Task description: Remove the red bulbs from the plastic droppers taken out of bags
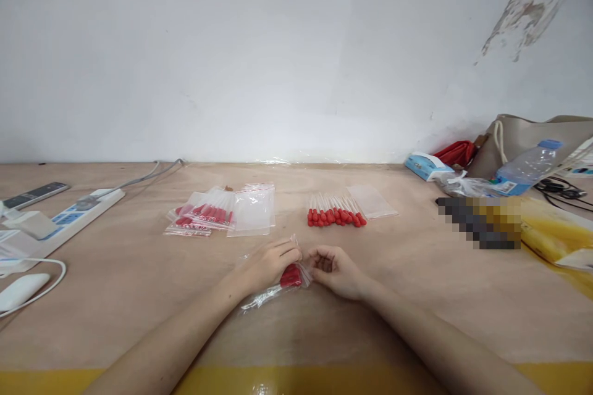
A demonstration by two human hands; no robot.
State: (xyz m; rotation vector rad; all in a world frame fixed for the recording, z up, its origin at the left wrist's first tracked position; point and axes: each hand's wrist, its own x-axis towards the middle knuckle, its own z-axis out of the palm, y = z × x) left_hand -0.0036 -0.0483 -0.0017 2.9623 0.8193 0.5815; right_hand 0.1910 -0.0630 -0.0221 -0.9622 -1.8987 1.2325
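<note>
A clear plastic bag (264, 301) lies between my hands, with red-tipped white sticks (291, 276) inside it. Fingers of my left hand (271, 264) are closed on the bag's upper edge, over the red tips. On the other side my right hand (340, 270) pinches the bag's right edge between thumb and curled fingers. Beyond my right hand, a row of loose red-tipped sticks (336, 217) rests on the table. Filled bags of red-tipped sticks (210, 213) are piled at the back left, beside flat clear zip bags (250, 213).
One more flat bag (373, 200) lies behind the loose sticks. A power strip (88, 216) with plugs and cables stands at the left. To the right are a tissue pack (427, 166), a plastic bottle (528, 166), a grey bag (519, 129) and a yellow package (556, 234).
</note>
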